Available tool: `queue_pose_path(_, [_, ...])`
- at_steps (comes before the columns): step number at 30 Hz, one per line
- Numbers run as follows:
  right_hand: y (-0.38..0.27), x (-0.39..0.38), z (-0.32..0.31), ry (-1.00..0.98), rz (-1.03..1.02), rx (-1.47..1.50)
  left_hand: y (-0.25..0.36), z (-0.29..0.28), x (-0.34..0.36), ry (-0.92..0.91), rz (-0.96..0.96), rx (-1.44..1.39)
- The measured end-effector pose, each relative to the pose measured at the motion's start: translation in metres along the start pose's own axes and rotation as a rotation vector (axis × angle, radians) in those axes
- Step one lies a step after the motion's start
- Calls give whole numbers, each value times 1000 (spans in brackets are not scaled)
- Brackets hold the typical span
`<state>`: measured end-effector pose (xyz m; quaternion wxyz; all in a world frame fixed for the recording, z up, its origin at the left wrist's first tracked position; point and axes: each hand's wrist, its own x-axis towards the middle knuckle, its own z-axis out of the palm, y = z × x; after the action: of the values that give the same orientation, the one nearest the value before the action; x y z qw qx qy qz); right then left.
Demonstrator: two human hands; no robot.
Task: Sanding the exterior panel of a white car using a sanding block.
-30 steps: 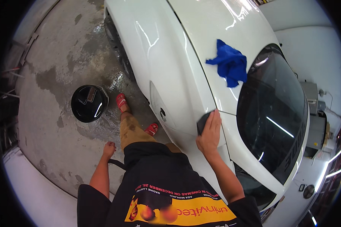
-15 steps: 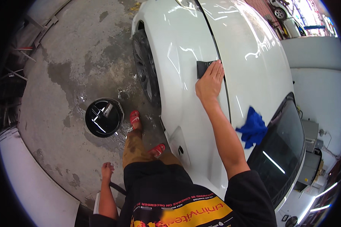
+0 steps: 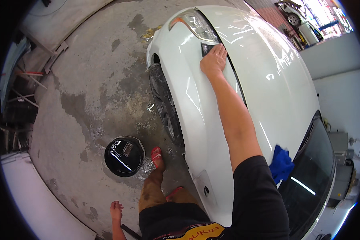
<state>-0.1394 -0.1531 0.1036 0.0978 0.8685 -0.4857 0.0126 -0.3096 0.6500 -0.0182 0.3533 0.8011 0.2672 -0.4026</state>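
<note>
My right hand lies on the front fender of a white car, close behind the headlight. Under its fingers it presses a small black sheet of sandpaper, whose left part sticks out beside the hand. The dark gap along the hood runs just right of the fingertips. Down at my side hangs my left hand, holding nothing, its fingers loosely apart. A blue cloth rests near the base of the windshield, partly covered by my right sleeve.
On the wet concrete floor stands a black bucket of dark liquid with a small block in it. The front wheel is beside my feet. A white panel and metal stands line the left side.
My right hand and the sandpaper have slid forward along the fender toward the headlight. The view has shifted forward, bringing the headlight fully into sight. My left hand still hangs down.
</note>
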Motion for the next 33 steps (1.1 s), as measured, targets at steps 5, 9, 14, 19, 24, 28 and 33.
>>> queue_pose_path(5, [53, -109, -14, 67, -110, -56, -6, -6, -20, -61, 174, -2])
queue_pose_path(9, [128, -245, -37, 85, -159, -118, -22, 8, -35, -126, 176, 72])
queue_pose_path(14, [225, -432, -70, 68, -161, 94, -61, 38, -48, -217, 284, 243])
queue_pose_path(19, [303, -587, -108, -29, -154, 223, -138, 69, -52, -282, 232, 314])
queue_pose_path(24, [355, -666, -124, -92, -270, 141, -193, 90, -66, -339, 106, 424])
queue_pose_path(28, [339, -609, -115, -23, -449, 102, -211, 93, -63, -344, 166, 410])
queue_pose_path(33, [295, -489, -94, 145, -567, -117, -169, 105, -69, -292, 245, 211])
